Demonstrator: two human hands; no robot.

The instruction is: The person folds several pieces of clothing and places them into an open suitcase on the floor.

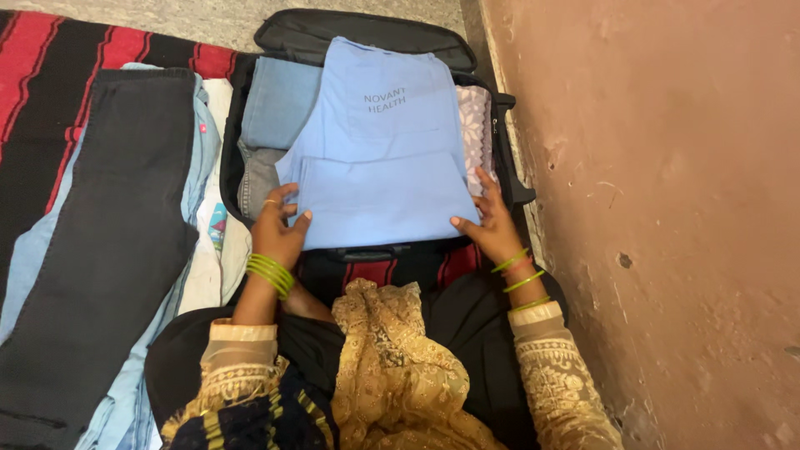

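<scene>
So both hands are on a folded light blue top (379, 158) that's lying on top of everything else in an open black suitcase (367, 37). The left hand (279, 229) is at the garment's 7 o'clock corner, fingers curled over the edge with the thumb pressed on the cloth, a loose grip rather than a clench. The right hand (492, 221) is at the 5 o'clock corner, fingers spread flat along the edge, holding nothing, just pressing. Underneath the top there's a folded pair of jeans (275, 108) poking out at 10 o'clock and a white patterned cloth (477, 121) at 3 o'clock. Over at 9 o'clock from the suitcase, dark trousers (117, 225) lie on a clothes pile across a red and black striped blanket (50, 58).
</scene>
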